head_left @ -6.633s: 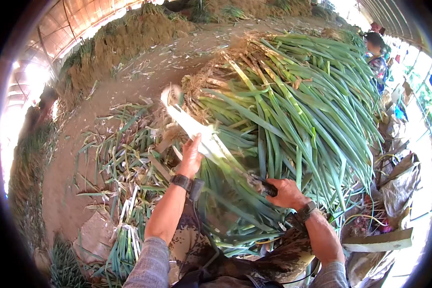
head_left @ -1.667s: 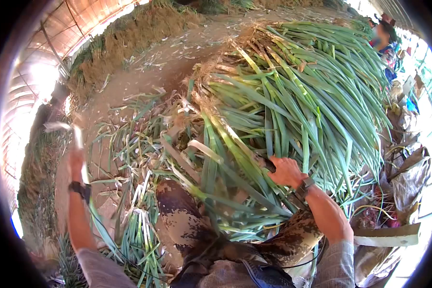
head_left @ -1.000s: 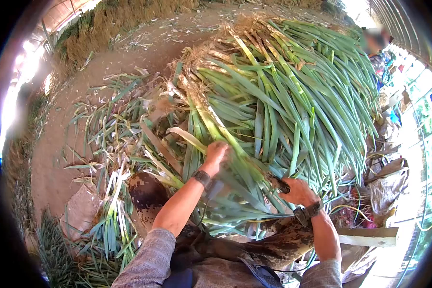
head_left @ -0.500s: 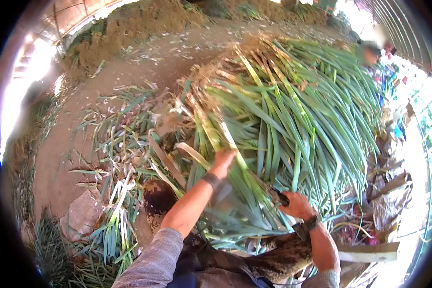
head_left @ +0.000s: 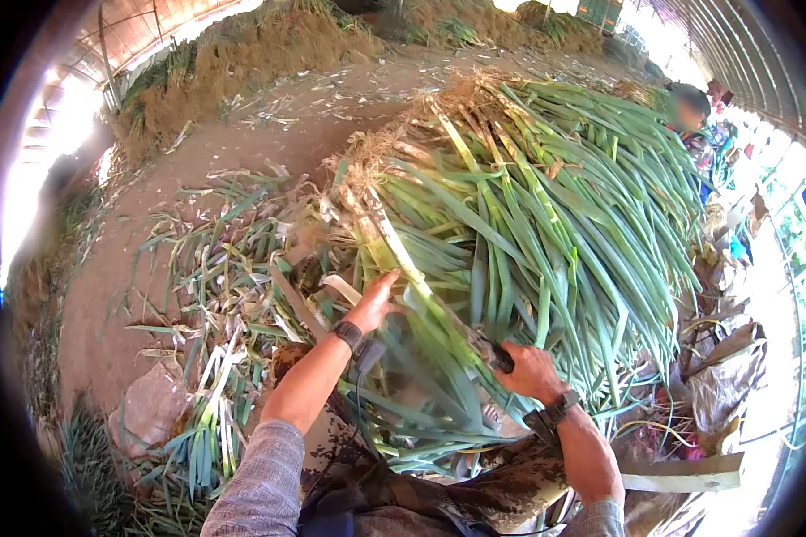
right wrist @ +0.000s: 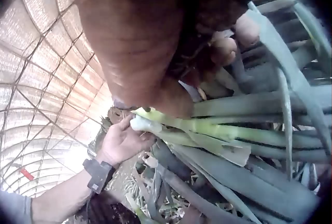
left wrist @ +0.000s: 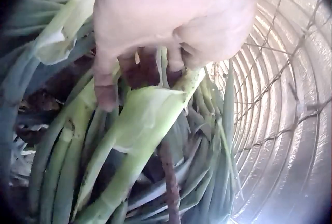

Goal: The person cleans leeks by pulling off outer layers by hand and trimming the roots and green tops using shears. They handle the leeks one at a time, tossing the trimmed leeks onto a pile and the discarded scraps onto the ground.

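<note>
In the head view, a large green onion point(head_left: 390, 240) lies slanted across the front of a heap of green onions point(head_left: 582, 215), roots pointing away from me. My left hand point(head_left: 372, 306) is beside its stalk, thumb and fingers spread apart. The left wrist view shows the fingers reaching down by the stalk, above a loose pale piece of sheath point(left wrist: 148, 112). My right hand point(head_left: 530, 370) grips a black ribbed object point(head_left: 500, 358) by the leafy end; its palm side is hidden.
Torn leaves and skins point(head_left: 233, 277) litter the ground to the left. Several pale-stemmed green onions point(head_left: 210, 421) lie in a bundle at lower left. Another person point(head_left: 688, 112) is at the far right. A pale board point(head_left: 681, 473) and crumpled sacking point(head_left: 725, 358) are at right.
A pale stalk was in my left hand, then at far left 1.7 seconds ago. The hand returned to the heap, held another onion, and has now loosened and shifted left. The right hand stayed near the leaves.
</note>
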